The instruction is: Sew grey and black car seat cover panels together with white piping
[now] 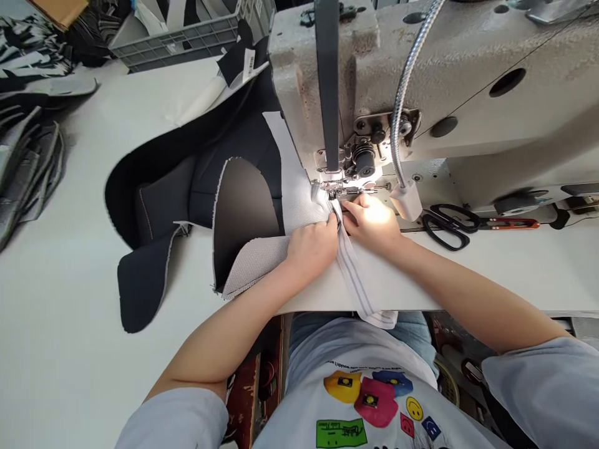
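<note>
My left hand (312, 248) grips the grey mesh fabric (299, 206) close to the sewing machine's presser foot (335, 188). My right hand (372, 221) pinches a white striped binding tape (354, 276) just in front of that foot. The tape runs from between my hands down over the table's front edge. The mesh is the lining of a large dark padded panel (196, 181), which lies folded to the left of my left hand. My fingers and the foot hide the needle.
An industrial sewing machine head (421, 81) with a flexible metal lamp (403, 106) fills the right side. Black-handled scissors (447, 226) and red-handled thread snips (510, 223) lie beside it. Stacked fabric pieces (28, 156) lie at the left, and a grey plastic crate (180, 40) stands behind.
</note>
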`<action>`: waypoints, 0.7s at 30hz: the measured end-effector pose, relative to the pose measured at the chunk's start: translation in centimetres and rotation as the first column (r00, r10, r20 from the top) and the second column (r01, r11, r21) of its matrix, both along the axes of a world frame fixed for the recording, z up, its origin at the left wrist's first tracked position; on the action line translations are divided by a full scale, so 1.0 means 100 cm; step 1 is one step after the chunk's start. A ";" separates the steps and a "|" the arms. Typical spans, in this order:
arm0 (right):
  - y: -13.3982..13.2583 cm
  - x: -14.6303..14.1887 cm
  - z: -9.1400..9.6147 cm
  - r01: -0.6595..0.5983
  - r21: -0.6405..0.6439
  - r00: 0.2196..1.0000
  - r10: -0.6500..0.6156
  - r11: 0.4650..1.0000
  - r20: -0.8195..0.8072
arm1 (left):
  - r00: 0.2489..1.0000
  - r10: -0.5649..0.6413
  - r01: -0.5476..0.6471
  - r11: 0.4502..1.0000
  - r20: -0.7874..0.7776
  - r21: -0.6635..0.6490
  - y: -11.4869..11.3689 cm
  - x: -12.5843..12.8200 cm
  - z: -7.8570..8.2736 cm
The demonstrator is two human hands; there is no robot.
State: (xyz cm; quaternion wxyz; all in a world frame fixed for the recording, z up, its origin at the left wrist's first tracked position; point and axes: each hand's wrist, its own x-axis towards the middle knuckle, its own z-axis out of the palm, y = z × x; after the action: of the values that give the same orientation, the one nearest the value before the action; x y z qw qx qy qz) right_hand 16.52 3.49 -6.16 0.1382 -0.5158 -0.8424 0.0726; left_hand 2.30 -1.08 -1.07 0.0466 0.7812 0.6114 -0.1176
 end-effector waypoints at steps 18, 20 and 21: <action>-0.003 -0.003 0.006 -0.145 -0.069 0.989 0.147 0.987 0.030 | 0.998 0.037 -0.039 0.998 0.049 0.040 0.006 0.000 -0.003; 0.000 -0.004 0.005 -0.149 -0.068 0.987 0.153 0.986 0.054 | 0.998 0.030 -0.033 0.998 0.052 0.059 0.012 0.000 -0.005; 0.002 -0.004 0.005 -0.150 -0.066 0.986 0.154 0.987 0.061 | 0.998 0.027 -0.030 0.997 0.050 0.069 0.014 0.000 -0.006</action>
State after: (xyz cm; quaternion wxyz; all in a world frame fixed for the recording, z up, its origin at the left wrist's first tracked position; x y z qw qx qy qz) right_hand 16.13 3.65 -5.70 0.0886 -0.4563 -0.8807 0.0915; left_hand 2.25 0.34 -1.71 0.0359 0.7761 0.6249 -0.0764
